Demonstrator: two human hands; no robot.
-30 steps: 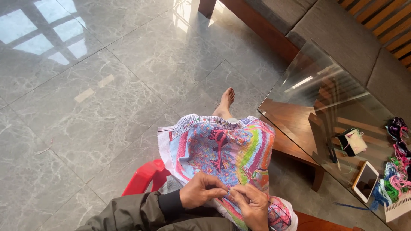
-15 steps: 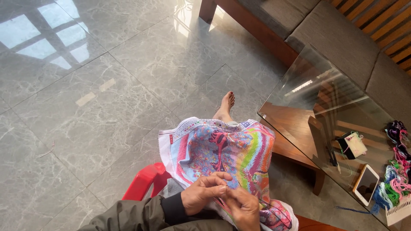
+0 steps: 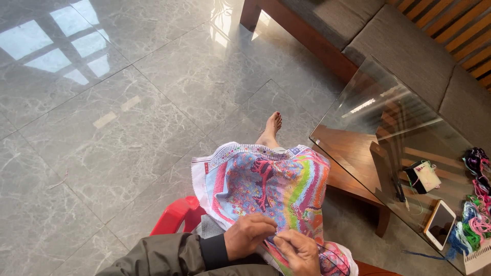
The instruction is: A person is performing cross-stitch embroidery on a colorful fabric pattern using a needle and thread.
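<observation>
A colourful cross-stitch cloth [image 3: 266, 179] lies spread over my lap, with rainbow stripes on its right side and a dark red figure in the middle. My left hand [image 3: 248, 234] pinches the cloth's near edge, fingers curled on the fabric. My right hand [image 3: 299, 250] sits just beside it, fingers closed on a thin dark thread that trails down to the right; whether a needle is in them is too small to tell. The two hands touch at the fingertips. My bare foot [image 3: 271, 128] rests on the floor beyond the cloth.
I sit on a red plastic chair [image 3: 176, 217]. A glass-topped wooden table [image 3: 373, 102] stands at right, carrying a phone [image 3: 440, 224], bundles of coloured thread [image 3: 478, 204] and a small thread card [image 3: 423, 176]. A grey-cushioned wooden sofa [image 3: 404, 46] is behind it. Glossy grey marble floor [image 3: 128, 112] lies left.
My hands have stayed together at the cloth's near edge, with the right hand shifting slightly lower. The view has tilted a little; the cloth lies as before.
</observation>
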